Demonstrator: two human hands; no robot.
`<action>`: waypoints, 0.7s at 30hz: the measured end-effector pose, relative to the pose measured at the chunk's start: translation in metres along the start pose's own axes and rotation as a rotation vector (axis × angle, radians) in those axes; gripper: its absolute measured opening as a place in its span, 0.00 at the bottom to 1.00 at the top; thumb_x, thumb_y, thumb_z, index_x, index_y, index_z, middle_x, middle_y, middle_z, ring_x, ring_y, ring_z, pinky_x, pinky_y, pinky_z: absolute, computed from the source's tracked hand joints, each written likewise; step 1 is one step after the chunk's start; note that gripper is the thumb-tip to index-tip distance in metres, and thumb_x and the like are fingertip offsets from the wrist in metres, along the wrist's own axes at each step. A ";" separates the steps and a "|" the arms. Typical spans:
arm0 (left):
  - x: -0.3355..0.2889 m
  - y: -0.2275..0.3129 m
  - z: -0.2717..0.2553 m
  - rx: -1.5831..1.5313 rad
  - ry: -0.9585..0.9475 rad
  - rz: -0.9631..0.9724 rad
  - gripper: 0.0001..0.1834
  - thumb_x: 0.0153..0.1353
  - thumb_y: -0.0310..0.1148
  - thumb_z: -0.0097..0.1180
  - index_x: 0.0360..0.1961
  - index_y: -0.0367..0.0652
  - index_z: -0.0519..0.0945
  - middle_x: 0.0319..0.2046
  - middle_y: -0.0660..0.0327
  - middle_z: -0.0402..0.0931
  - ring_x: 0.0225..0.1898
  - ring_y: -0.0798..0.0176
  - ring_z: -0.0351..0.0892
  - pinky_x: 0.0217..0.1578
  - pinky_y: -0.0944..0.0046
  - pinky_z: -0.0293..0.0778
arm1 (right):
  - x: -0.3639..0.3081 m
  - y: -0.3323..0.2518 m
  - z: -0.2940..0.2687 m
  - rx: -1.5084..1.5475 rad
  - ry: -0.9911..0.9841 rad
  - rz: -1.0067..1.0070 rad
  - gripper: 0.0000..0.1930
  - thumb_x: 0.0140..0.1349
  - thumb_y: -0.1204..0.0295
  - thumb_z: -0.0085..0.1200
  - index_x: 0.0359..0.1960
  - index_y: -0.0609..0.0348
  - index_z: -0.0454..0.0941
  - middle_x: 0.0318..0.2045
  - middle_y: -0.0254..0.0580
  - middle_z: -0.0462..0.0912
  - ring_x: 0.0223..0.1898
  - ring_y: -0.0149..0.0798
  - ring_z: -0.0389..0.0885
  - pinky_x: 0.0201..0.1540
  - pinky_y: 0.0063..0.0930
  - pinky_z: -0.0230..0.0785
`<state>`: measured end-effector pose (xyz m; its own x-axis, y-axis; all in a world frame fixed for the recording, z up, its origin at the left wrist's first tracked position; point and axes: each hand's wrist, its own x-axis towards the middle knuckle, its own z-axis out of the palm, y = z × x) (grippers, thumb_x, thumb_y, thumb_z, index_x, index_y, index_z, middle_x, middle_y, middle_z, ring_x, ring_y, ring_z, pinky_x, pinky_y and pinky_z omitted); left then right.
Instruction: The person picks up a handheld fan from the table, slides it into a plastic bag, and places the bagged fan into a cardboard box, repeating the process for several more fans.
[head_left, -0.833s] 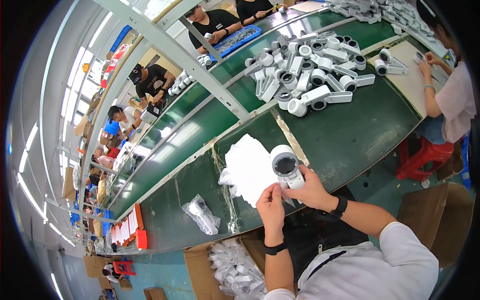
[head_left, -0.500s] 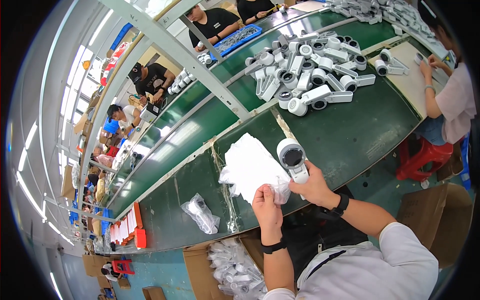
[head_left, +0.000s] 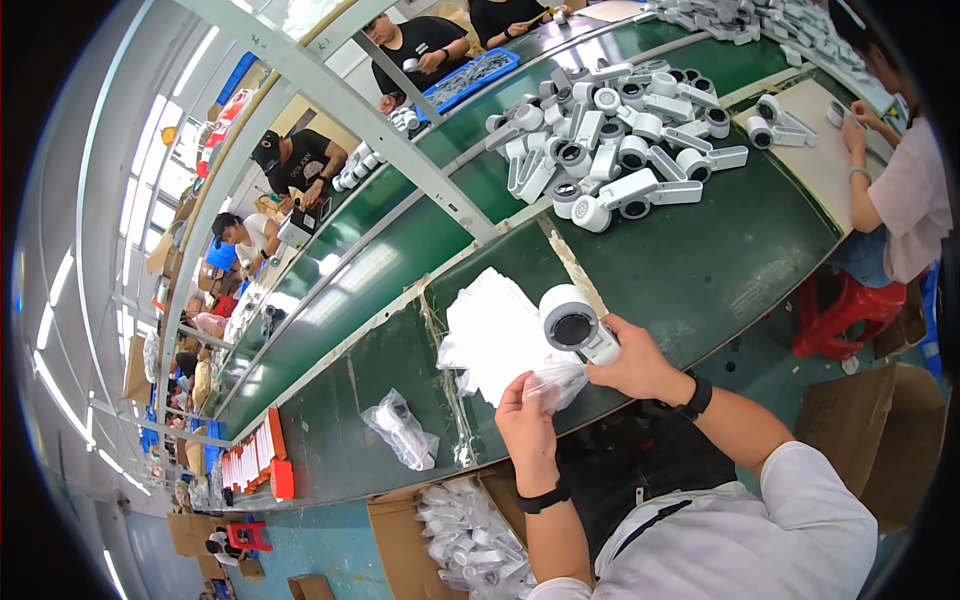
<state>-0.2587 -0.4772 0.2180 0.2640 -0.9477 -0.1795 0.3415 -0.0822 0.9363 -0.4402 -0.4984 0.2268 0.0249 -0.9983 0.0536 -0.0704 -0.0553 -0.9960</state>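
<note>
Crowding the green table (head_left: pixel 740 260): piled white devices (head_left: pixel 620 150), stacked bags (head_left: pixel 495 335).

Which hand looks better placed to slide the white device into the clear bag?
Probably the right hand: it already grips the white device above the clear bag, which the left hand holds from below.

Both forearms come up from the near edge of the worktop and meet over it, elbows bent. The left hand (head_left: pixel 524 418) is raised with its back to the camera, the fingers (head_left: pixel 530 385) pinched together at the tips on something thin, a dark band on the wrist. The right hand (head_left: pixel 632 360) lies just beside it, fingers curled in a closed grasp, thumb pointing toward the left hand; its wrist also wears a dark band.
</note>
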 end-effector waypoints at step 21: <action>-0.006 0.012 0.018 0.138 -0.156 -0.025 0.10 0.62 0.28 0.59 0.41 0.32 0.80 0.28 0.64 0.79 0.25 0.76 0.73 0.25 0.76 0.67 | -0.016 -0.006 -0.055 -0.151 -0.863 -0.046 0.38 0.61 0.60 0.56 0.72 0.41 0.51 0.34 0.44 0.81 0.30 0.40 0.78 0.39 0.29 0.71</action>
<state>-0.2726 -0.4778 0.2357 0.1107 -0.9801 -0.1648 0.2171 -0.1380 0.9663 -0.4953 -0.4829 0.2355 0.7722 -0.6341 -0.0404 -0.1805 -0.1579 -0.9708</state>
